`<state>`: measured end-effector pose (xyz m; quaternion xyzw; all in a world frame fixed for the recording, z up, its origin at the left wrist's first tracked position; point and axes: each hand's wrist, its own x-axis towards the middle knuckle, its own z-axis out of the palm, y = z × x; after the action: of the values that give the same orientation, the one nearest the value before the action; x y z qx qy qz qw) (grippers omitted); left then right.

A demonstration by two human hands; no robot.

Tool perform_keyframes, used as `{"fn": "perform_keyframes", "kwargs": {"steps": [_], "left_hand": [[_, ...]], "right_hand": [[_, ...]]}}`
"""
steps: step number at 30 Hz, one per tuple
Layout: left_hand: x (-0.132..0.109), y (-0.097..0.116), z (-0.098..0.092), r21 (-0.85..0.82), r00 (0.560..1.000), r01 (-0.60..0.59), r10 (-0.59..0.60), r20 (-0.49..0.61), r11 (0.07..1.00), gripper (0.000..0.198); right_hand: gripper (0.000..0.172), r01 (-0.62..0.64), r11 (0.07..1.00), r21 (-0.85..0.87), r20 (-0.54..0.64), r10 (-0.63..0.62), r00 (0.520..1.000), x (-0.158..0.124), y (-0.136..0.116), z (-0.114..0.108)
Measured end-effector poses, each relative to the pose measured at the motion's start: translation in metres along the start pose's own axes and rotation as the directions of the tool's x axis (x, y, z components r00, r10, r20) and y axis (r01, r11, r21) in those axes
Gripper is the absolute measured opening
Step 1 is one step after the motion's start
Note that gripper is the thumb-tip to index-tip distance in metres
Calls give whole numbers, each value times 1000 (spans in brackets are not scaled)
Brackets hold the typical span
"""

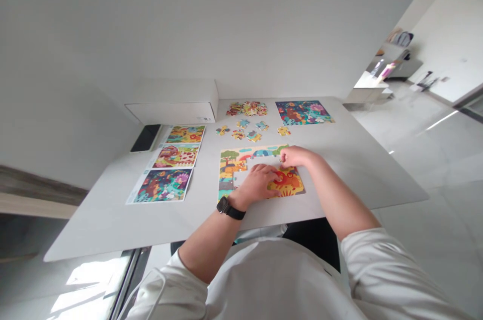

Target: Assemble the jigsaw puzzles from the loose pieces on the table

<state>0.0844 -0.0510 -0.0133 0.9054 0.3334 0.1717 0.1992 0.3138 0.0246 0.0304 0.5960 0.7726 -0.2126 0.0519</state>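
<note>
A partly assembled jigsaw puzzle (227, 184) with jungle animals lies in front of me, its middle showing bare table. My left hand (257, 183), with a black watch on the wrist, rests flat over the gap and the lion section, fingers spread. At the upper right edge of the puzzle, my right hand (296, 156) has its fingers pinched together on a puzzle piece, mostly hidden by the fingertips. Several loose puzzle pieces (254, 136) lie beyond the puzzle, and a single yellow piece (284, 131) sits nearer the right hand.
Behind the loose pieces is a heap of puzzle pieces (247, 108). A finished dark-blue puzzle (305, 112) lies at the back right. On the left are a sheet of reference pictures (175, 155), a phone (145, 138) and a white box (171, 111) against the wall.
</note>
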Motion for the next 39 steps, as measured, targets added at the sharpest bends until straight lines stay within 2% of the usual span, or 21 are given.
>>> {"fn": "perform_keyframes", "kwargs": {"steps": [5,8,10,12,15,17,19,20,22,24,25,26,27,29,35,39], "left_hand": [[-1,4,-2,10,1000,3,-3,22,1000,37],[-2,10,-5,46,997,22,-25,69,999,39],[-2,12,-11,50,994,19,-25,108,999,44],[-2,8,-22,13,994,-9,7,105,1000,49],[-2,-12,-52,-61,1000,0,-1,-26,998,43],[-3,-33,-75,-81,980,109,-121,-158,991,34],[-7,-60,-92,-151,925,237,-270,-266,960,32],[-9,-74,-97,-202,880,301,-353,-318,932,29],[-16,-101,-100,-304,751,400,-499,-433,865,25],[-25,-124,-96,-390,581,476,-615,-533,788,22],[-29,-132,-93,-412,517,507,-649,-558,758,22],[-32,-139,-89,-427,483,528,-673,-561,735,22],[-35,-144,-86,-437,467,532,-682,-563,725,23],[-37,-149,-83,-448,471,522,-683,-558,726,27],[-28,-142,-81,-427,556,472,-637,-534,771,40],[-26,-134,-82,-387,553,477,-612,-565,789,37]], "right_hand": [[24,22,999,43,5,-22,1000,7,4,6],[22,56,985,163,-7,-56,998,8,17,11],[18,78,962,262,-75,-60,995,9,27,15],[15,96,943,319,-226,-23,974,10,37,19],[15,79,940,331,-432,77,899,13,47,22],[15,28,942,335,-481,145,864,16,51,23],[17,-30,939,344,-499,210,841,18,53,23],[18,-56,935,350,-503,238,831,20,54,23],[20,-103,927,361,-507,288,813,21,55,24],[22,-147,919,366,-505,329,798,23,57,25],[23,-169,915,365,-501,346,793,24,58,26],[24,-187,913,362,-498,359,789,25,59,27],[25,-202,912,356,-495,368,787,26,60,28],[27,-220,913,344,-485,374,791,28,62,30],[26,-240,903,356,-451,391,802,30,62,30],[25,-227,905,361,-472,387,792,29,60,30]]}}
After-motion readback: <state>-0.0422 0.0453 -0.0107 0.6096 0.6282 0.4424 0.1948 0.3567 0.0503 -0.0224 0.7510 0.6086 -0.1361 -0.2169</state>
